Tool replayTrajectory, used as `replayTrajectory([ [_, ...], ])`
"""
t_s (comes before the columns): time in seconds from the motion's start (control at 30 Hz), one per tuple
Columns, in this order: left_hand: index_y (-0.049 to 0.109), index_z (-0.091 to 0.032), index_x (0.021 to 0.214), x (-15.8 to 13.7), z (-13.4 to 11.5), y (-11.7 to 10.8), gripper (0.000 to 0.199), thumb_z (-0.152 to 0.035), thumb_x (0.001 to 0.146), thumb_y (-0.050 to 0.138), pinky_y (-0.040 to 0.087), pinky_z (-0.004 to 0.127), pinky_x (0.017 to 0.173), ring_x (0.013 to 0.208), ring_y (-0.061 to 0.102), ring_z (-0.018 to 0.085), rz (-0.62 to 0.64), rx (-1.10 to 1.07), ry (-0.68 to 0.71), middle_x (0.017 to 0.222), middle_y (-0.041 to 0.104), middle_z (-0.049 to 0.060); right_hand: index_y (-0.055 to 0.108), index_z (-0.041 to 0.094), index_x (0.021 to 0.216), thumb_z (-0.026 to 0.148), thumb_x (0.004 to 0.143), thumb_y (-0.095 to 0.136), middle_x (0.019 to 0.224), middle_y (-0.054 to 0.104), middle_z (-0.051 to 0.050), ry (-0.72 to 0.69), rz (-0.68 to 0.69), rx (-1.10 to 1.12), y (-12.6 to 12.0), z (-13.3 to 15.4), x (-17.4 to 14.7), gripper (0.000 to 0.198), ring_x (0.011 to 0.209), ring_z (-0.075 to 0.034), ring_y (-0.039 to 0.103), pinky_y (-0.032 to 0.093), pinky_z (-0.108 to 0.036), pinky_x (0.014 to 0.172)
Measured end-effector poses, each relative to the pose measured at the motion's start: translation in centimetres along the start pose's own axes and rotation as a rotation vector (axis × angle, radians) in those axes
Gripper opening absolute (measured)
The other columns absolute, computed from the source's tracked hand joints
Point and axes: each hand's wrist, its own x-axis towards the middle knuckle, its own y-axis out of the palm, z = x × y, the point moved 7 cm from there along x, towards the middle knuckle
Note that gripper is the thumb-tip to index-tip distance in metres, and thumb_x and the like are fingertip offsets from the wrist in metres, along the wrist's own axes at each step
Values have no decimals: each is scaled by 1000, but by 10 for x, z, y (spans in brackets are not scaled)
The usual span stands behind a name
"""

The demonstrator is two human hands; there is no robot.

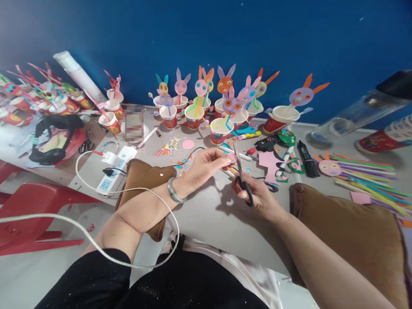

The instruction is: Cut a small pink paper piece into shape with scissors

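My right hand (257, 191) is closed on a pair of black-handled scissors (238, 165), whose blades point up and away from me. My left hand (206, 167) pinches a small piece of pink paper (232, 159) close to the blades. Whether the blades touch the paper I cannot tell. Behind the hands stands a paper cup (221, 131) with a purple paper rabbit head on a straw. A larger sheet of cut pink paper (269, 163) lies to the right of the scissors, and a pink paper disc (188, 144) lies to the left.
Several paper cups with rabbit heads line the blue wall (199, 30). Brown cushions (347, 231) lie on both sides. A power strip (117, 169) sits at left, its white cable (128, 264) looping across my left arm. A glass bottle (350, 116) and colored straws (370, 180) are at right.
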Motion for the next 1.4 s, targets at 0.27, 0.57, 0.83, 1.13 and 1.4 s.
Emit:
replayTrajectory([
  [0.27, 66, -16, 72, 0, -6, 0, 23, -36, 78, 74, 51, 26, 73, 75, 63, 11, 7, 34, 32, 78, 69, 2, 49, 22, 60, 87, 75, 50, 62, 53, -4, -7, -5, 14, 0, -2, 0, 67, 66, -22, 50, 44, -38, 68],
  [0.57, 65, -16, 72, 0, -8, 0, 22, -35, 78, 74, 51, 26, 70, 72, 62, 10, 9, 17, 51, 78, 68, 2, 52, 21, 62, 86, 74, 53, 64, 53, -2, -20, -2, 30, 0, -4, 0, 66, 68, -20, 51, 42, -34, 67],
  [0.83, 64, -15, 71, 2, -8, -2, 24, -36, 76, 76, 50, 25, 67, 68, 61, 9, -10, 6, 79, 73, 66, 1, 51, 21, 62, 86, 74, 53, 63, 53, -2, -14, 5, 29, 1, -4, -1, 66, 68, -20, 51, 42, -35, 68],
  [1.13, 64, -15, 75, 2, -4, 1, 27, -38, 77, 77, 49, 25, 66, 69, 61, 9, 44, 51, 64, 74, 66, 1, 51, 21, 62, 86, 75, 52, 63, 53, -2, -23, 7, 26, 1, -2, -1, 67, 68, -20, 50, 42, -34, 68],
  [1.4, 64, -15, 74, 2, -2, -1, 25, -36, 77, 77, 47, 24, 66, 69, 59, 9, 46, 96, 76, 74, 66, 1, 50, 21, 62, 86, 75, 52, 64, 54, -3, -34, 19, 3, 2, -1, 0, 67, 69, -20, 51, 42, -34, 68],
])
